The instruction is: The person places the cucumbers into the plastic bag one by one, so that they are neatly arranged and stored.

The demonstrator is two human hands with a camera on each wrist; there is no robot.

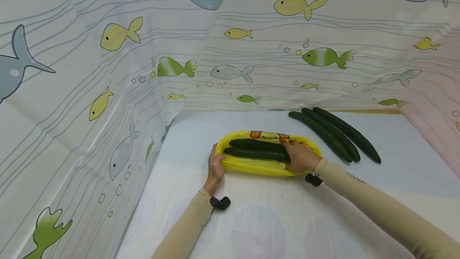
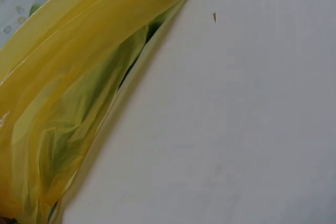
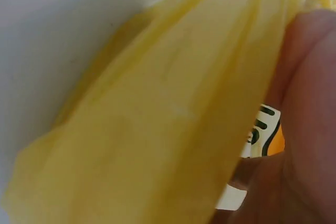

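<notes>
A yellow plastic bag (image 1: 258, 167) lies on the table with its mouth spread wide, printed with orange and yellow pictures on its far inner side. Inside it, side by side, are two dark green cucumbers (image 1: 251, 153). At the bag's left end, my left hand (image 1: 216, 167) grips the rim, thumb over the edge. My right hand (image 1: 300, 156) reaches into the mouth from the right, its fingers and thumb around the right ends of the cucumbers, which it covers. Bag film (image 2: 79, 72) fills the left of the left wrist view; in the right wrist view, film (image 3: 152, 129) lies beside the right palm.
Three more long cucumbers (image 1: 334, 133) lie together on the table (image 1: 273, 199) behind and right of the bag. A curtain with fish prints (image 1: 258, 79) hangs along the back and left sides. Each wrist carries a small black camera (image 1: 220, 203).
</notes>
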